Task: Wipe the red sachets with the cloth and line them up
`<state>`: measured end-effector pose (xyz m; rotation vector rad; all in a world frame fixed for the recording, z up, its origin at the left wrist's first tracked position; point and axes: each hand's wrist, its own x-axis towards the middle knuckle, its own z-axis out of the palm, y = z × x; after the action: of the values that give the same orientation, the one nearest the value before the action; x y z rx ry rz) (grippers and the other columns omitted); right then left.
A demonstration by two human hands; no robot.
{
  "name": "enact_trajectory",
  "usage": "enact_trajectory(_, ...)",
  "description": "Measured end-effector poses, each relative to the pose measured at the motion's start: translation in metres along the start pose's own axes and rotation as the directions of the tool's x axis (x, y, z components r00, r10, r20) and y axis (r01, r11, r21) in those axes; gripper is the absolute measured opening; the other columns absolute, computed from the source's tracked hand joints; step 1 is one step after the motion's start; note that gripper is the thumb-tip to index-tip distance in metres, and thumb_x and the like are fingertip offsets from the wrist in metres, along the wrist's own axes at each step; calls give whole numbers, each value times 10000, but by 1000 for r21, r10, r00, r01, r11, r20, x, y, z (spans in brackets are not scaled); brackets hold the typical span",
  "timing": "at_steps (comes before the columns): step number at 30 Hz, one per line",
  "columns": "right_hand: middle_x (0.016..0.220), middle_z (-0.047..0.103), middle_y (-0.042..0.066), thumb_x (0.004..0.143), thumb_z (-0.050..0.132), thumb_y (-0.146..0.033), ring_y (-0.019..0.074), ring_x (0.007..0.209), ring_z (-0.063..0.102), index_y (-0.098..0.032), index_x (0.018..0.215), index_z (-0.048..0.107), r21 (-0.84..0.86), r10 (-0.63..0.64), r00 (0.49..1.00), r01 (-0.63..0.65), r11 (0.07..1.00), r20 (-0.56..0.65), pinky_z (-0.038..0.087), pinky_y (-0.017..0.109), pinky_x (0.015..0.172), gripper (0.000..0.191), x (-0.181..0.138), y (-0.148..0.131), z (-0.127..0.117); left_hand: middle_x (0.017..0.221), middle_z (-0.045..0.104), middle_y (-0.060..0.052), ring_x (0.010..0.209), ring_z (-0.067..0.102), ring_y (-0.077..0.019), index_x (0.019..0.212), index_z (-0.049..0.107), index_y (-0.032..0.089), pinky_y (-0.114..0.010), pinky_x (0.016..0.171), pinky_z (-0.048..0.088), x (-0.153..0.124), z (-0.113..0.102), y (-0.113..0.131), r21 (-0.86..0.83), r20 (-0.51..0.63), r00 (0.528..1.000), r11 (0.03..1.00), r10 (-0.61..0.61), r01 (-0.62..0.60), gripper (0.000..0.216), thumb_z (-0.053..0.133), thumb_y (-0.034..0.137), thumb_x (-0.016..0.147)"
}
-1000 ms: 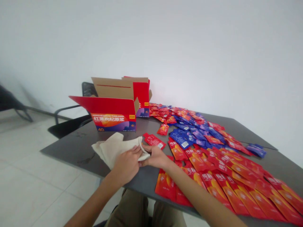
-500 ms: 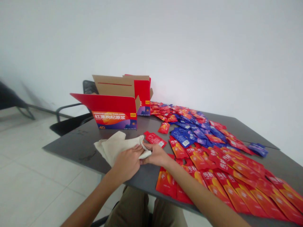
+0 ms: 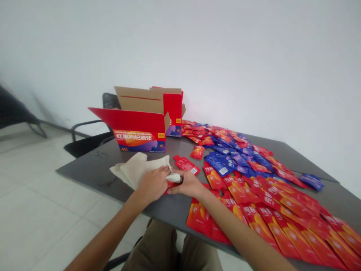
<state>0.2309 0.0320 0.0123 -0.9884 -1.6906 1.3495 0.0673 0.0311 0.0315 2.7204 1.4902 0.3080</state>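
Looks like a plain office or back room used for packing. Bare white wall [image 3: 225,56], pale tiled floor [image 3: 34,210], a dark grey surface [image 3: 93,171] with black office chairs [image 3: 87,141] behind it, printed retail cartons [image 3: 138,130] standing open, and loads of red and blue sachets [image 3: 254,177] spread out.

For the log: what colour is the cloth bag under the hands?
Plain cream cloth bag, head view.
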Motion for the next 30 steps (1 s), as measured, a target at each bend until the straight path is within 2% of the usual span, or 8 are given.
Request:
enact_trajectory(3, 865, 669, -29, 512, 838, -206, 162, 815, 602, -173, 953, 692, 5, 3, 1000, -3, 1000, 3, 476, 302, 837, 466, 0, -1, -1, 1295, 615, -140, 1210, 571, -220, 1216, 585, 129, -349, 996, 456, 7, 0, -2, 26, 3, 999, 998, -51, 51, 475, 374, 65, 795)
enact_trajectory(7, 858, 674, -28, 511, 816, -150, 147, 772, 597, -162, 960, 688, 24, 7, 1000, -7, 1000, 11, 478, 278, 770, 467, 0, 0, 0, 1362, 569, -109, 1297, 487, -177, 1287, 538, 140, -303, 1089, 364, -6, 3, 3, -11, -14, 997, 997, 74, -74, 524, 411, 66, 784)
enact_trajectory(9, 864, 677, -26, 514, 819, -161, 142, 755, 594, -165, 1011, 684, 19, 4, 1000, -5, 1000, 15, 473, 273, 756, 515, 0, 1, 1, 1380, 555, -85, 1315, 466, -167, 1297, 532, 175, -307, 1097, 356, -9, 3, 2, -34, -17, 996, 995, 93, -93, 530, 410, 68, 793)
enact_trajectory(13, 870, 676, -24, 522, 836, -225, 158, 802, 601, -172, 1018, 689, 15, -7, 1000, 7, 1000, 10, 471, 304, 836, 520, 0, 0, 0, 1368, 561, -111, 1272, 517, -204, 1249, 566, 175, -357, 1047, 415, 5, 0, -8, -12, 23, 999, 999, -42, 42, 488, 384, 66, 811)
enact_trajectory(15, 884, 676, -21, 517, 839, -226, 163, 822, 604, -170, 973, 697, 10, -3, 1000, 3, 1000, -5, 469, 317, 870, 481, 0, 0, 0, 1358, 566, -132, 1268, 520, -211, 1241, 571, 149, -360, 1049, 411, 8, 0, -8, -3, 25, 998, 998, -57, 57, 483, 385, 59, 805)
enact_trajectory(21, 903, 692, -16, 519, 827, -178, 161, 790, 609, -171, 1037, 684, -2, 5, 1000, -5, 1000, 19, 489, 300, 785, 538, 0, 1, 0, 1405, 531, -82, 1334, 442, -167, 1314, 521, 180, -311, 1116, 335, -7, 3, 2, -46, 6, 996, 995, 88, -87, 535, 423, 81, 798)
enact_trajectory(27, 928, 685, -7, 518, 848, -239, 190, 893, 619, -166, 997, 692, -12, -1, 1000, 1, 1000, -10, 464, 346, 914, 509, 0, 1, -1, 1347, 577, -130, 1258, 528, -214, 1245, 570, 150, -356, 1035, 422, 10, 0, -8, 3, 19, 998, 998, -65, 65, 480, 378, 67, 813)
enact_trajectory(30, 932, 691, -8, 524, 836, -210, 184, 870, 623, -163, 1007, 686, -3, 0, 1000, 0, 1000, 12, 478, 335, 881, 508, 0, 2, -1, 1386, 545, -116, 1313, 469, -187, 1290, 536, 136, -321, 1095, 359, -2, 2, -2, -11, 18, 999, 1000, 29, -28, 501, 410, 82, 808)
